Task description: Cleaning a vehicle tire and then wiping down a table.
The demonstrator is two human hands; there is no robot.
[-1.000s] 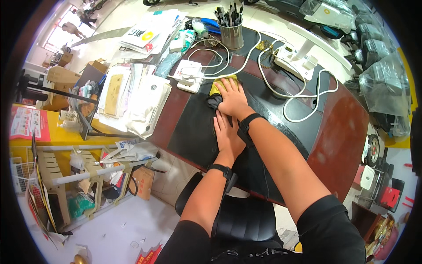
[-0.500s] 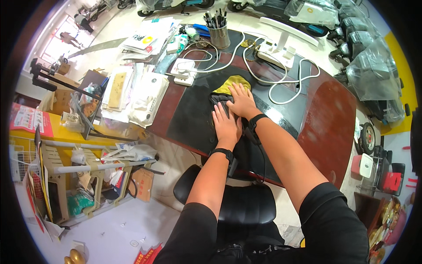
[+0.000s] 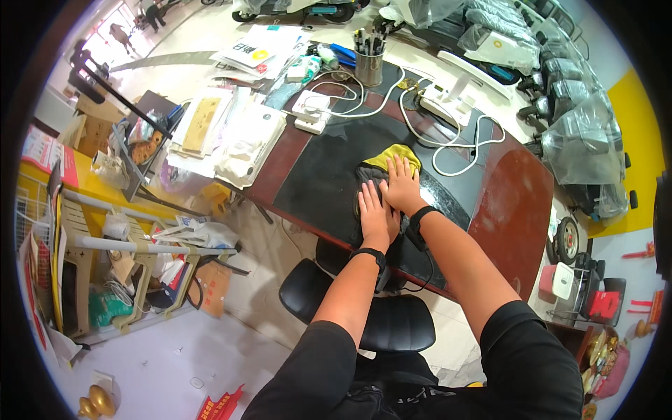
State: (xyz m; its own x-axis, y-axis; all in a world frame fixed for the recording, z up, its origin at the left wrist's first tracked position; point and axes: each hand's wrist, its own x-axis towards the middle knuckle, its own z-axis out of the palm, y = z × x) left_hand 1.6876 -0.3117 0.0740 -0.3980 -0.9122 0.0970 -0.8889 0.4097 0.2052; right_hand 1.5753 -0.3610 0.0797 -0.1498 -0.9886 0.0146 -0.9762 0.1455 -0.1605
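Just above and right of the frame's centre, a yellow-and-dark cloth [image 3: 393,155] on the desk [image 3: 514,203], likely light, soft and best held by its folds, lies under the left hand [image 3: 376,215] and right hand [image 3: 404,189], both flat, fingers extended, not gripping.

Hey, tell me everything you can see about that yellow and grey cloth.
The cloth is soft-looking fabric, bright yellow along its far edge and dark grey nearer the person. It lies bunched on the desk's black surface, left of a white cable loop. The right hand lies flat over its yellow part; the left hand has its fingertips at the grey part. The hands hide some of it.
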